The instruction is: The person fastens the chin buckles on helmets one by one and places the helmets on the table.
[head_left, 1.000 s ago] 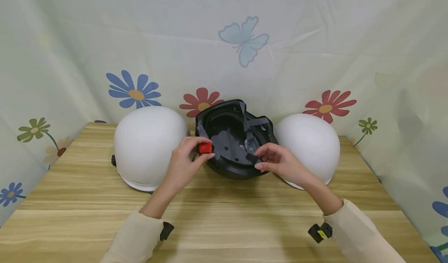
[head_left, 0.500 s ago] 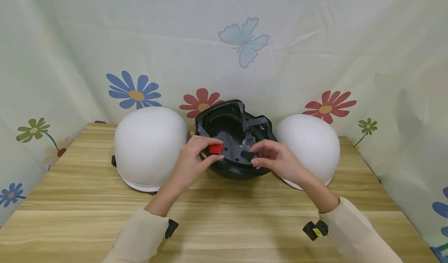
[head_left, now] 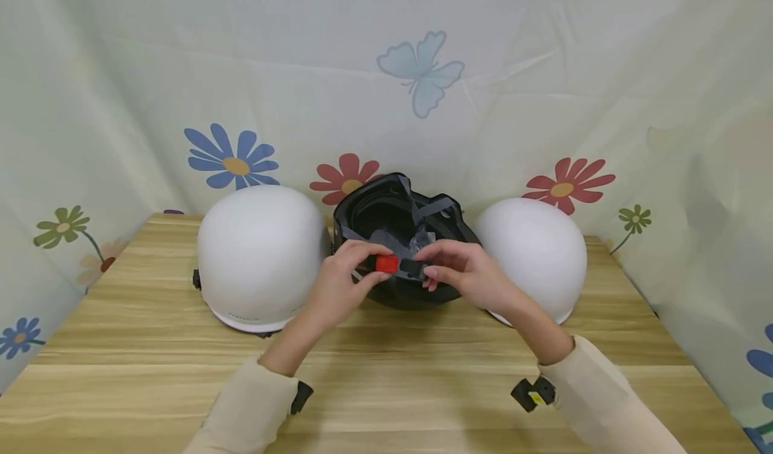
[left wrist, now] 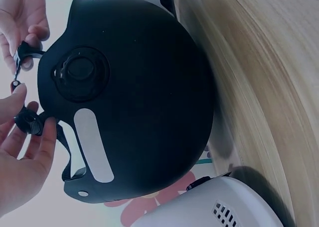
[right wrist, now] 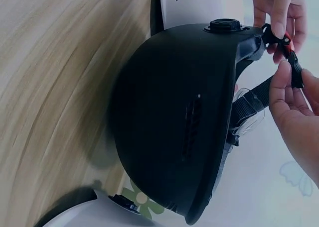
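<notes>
A black helmet [head_left: 417, 298] lies upside down on the wooden table, its lining and grey straps facing up. Above its near rim, my left hand [head_left: 344, 281] pinches the red buckle half [head_left: 386, 264] between thumb and fingers. My right hand [head_left: 474, 278] pinches the black buckle half [head_left: 413, 269] on the other strap. The two halves point at each other end to end; a narrow gap shows between them in the head view. In the right wrist view, the black strap [right wrist: 249, 105] runs from the helmet to my right fingers, and the buckle ends look very close, perhaps touching.
One white helmet [head_left: 260, 256] stands left of the black one, another white helmet [head_left: 537, 259] right of it. Behind them hangs a flowered curtain [head_left: 290, 58]. The wooden table [head_left: 386, 387] stretches out in front.
My left hand has moved right with the red buckle half, and my right hand left with the black half, bringing them close together. The black helmet has tilted slightly.
</notes>
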Demonstrator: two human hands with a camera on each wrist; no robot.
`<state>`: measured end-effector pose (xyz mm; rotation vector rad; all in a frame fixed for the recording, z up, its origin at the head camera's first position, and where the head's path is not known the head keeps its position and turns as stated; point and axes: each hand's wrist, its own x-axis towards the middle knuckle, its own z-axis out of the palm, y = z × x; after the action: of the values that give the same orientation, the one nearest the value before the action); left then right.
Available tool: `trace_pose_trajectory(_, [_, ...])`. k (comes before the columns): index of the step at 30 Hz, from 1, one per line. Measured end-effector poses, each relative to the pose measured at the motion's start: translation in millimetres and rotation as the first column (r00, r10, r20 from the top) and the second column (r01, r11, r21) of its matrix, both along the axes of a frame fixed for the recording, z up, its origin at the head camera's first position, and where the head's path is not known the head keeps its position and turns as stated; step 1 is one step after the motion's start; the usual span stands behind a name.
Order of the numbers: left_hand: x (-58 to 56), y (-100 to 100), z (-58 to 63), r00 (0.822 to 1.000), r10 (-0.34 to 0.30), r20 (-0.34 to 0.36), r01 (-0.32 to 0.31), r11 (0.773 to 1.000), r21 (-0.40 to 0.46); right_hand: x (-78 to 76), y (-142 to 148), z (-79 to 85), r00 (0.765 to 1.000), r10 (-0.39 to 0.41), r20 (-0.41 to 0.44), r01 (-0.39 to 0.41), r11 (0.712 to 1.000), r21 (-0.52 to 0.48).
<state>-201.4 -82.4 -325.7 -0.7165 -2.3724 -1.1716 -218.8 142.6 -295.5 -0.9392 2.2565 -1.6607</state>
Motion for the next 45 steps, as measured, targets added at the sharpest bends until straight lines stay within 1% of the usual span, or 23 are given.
trace_pose_trajectory(3, [0.4, 1, -0.6, 1.000, -0.003, 0.006, 0.003, 1.000, -0.001, -0.8, 0, -2.4, 1.000, 0.007, 0.008, -0.007, 1.000, 0.005])
trace_pose_trajectory(6, [0.5, 3, -0.8, 1.000, -0.015, -0.003, 0.015, 1.000, 0.001, -0.2, -1, -3.0, 1.000, 0.019, 0.013, -0.019, 1.000, 0.007])
trace_pose_trajectory(11, [0.2, 5, -1.4, 0.998, -0.060, -0.033, 0.061, 0.998, 0.008, 0.5, -3, -3.8, 1.000, 0.023, 0.009, -0.023, 1.000, 0.003])
trace_pose_trajectory(14, [-0.5, 6, -2.6, 0.996, -0.077, -0.037, 0.078, 0.997, 0.020, 0.4, -3, -4.6, 1.000, 0.007, 0.009, -0.007, 1.000, 0.006])
trace_pose_trajectory(16, [-0.9, 6, -3.8, 0.997, -0.073, -0.033, 0.074, 0.997, 0.036, 0.3, -3, -6.3, 1.000, -0.004, 0.002, 0.004, 1.000, 0.013])
trace_pose_trajectory(20, [-1.0, 7, -4.7, 0.999, -0.048, -0.014, 0.049, 0.997, 0.061, 1.0, -4, -9.7, 0.998, -0.029, -0.054, 0.031, 0.999, 0.039])
trace_pose_trajectory(23, [-0.3, 8, -4.2, 1.000, -0.028, -0.005, 0.029, 0.995, 0.092, 1.5, -6, -11.7, 0.990, -0.056, -0.129, 0.065, 0.996, 0.059])
trace_pose_trajectory(27, [0.2, 8, -4.1, 0.999, -0.034, 0.002, 0.033, 0.987, 0.156, 2.7, -8, -13.0, 0.976, -0.113, -0.184, 0.128, 0.989, 0.071])
trace_pose_trajectory(31, [-0.6, 9, -5.0, 0.999, -0.041, 0.003, 0.040, 0.980, 0.193, 3.4, -9, -13.3, 0.971, -0.148, -0.188, 0.163, 0.984, 0.071])
trace_pose_trajectory(37, [-1.7, 9, -5.9, 0.999, -0.033, 0.007, 0.031, 0.977, 0.211, 4.8, -10, -10.6, 0.970, -0.158, -0.187, 0.173, 0.983, 0.065])
trace_pose_trajectory(42, [-1.0, 9, -5.2, 1.000, -0.020, -0.023, 0.025, 0.975, 0.222, 4.1, -8, -10.3, 0.971, -0.161, -0.180, 0.172, 0.984, 0.050])
trace_pose_trajectory(45, [-0.8, 8, -4.9, 0.999, -0.034, -0.025, 0.039, 0.970, 0.238, 3.1, -7, -11.3, 0.966, -0.167, -0.200, 0.182, 0.981, 0.061])
